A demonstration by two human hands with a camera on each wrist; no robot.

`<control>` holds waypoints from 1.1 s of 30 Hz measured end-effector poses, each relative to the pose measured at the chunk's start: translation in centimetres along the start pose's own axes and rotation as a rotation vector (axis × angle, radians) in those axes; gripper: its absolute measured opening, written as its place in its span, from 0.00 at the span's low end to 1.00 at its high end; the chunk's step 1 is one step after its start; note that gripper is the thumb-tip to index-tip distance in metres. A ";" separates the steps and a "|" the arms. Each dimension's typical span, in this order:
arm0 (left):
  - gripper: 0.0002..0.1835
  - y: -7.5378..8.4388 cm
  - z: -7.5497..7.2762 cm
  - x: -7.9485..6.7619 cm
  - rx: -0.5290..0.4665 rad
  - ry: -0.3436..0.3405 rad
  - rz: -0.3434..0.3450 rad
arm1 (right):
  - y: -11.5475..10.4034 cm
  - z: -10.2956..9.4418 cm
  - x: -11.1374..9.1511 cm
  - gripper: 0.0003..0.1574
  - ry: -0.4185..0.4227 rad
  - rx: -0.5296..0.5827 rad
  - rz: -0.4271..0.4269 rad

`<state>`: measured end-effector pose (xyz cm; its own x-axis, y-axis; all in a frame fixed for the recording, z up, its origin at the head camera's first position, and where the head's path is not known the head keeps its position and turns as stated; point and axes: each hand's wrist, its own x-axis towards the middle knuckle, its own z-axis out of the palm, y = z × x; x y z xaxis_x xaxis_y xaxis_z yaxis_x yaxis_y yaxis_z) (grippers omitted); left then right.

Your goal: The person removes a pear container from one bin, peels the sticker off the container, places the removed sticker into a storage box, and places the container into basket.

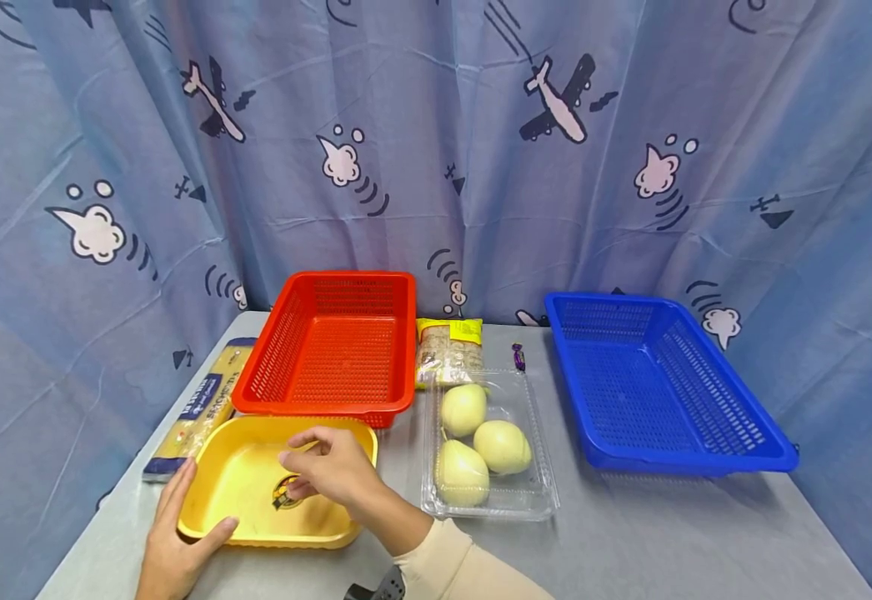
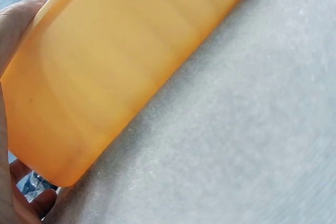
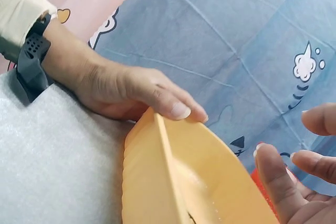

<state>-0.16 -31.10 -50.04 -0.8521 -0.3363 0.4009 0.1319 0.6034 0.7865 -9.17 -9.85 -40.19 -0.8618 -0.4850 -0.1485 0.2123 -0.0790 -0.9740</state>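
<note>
Left grip (image 1: 176, 546) holds yellow tray (image 1: 237, 483); red basket (image 1: 349, 358) behind, 3 pears (image 1: 502, 447) beside.

Smooth plastic for the yellow tray (image 1: 241, 479), with a soft sheen; the red basket (image 1: 349, 358) and blue basket (image 1: 623, 400) look like glossier, perforated plastic. That clear box (image 1: 509, 398) is thin, shiny plastic, the pale fruits (image 1: 502, 447) smooth-skinned. The table (image 1: 654, 533) has a matt, slightly fuzzy surface; the curtain (image 1: 406, 83) is creased cloth, the sleeve (image 1: 469, 567) matt fabric.
</note>
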 end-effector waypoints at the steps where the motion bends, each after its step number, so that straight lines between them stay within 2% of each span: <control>1: 0.51 0.0 0.0 0.0 0.000 -0.001 0.000 | -0.1 -0.1 -0.1 0.11 -0.007 0.006 -0.004; 17: 0.51 0.0 -0.1 -0.2 0.031 -0.022 -0.041 | -3.1 -2.1 -2.9 0.17 -0.128 0.054 -0.129; 25: 0.51 0.2 -0.1 -0.1 0.032 -0.031 -0.044 | -4.5 -3.2 -4.4 0.19 -0.148 0.008 -0.217; 33: 0.51 0.1 0.0 -0.1 0.041 -0.009 -0.041 | -5.7 -4.3 -5.5 0.22 -0.161 -0.052 -0.269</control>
<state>-0.10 -31.03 -49.99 -0.8608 -0.3548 0.3648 0.0767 0.6182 0.7822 -7.59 -2.98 -34.56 -0.7987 -0.5851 0.1407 -0.0409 -0.1805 -0.9827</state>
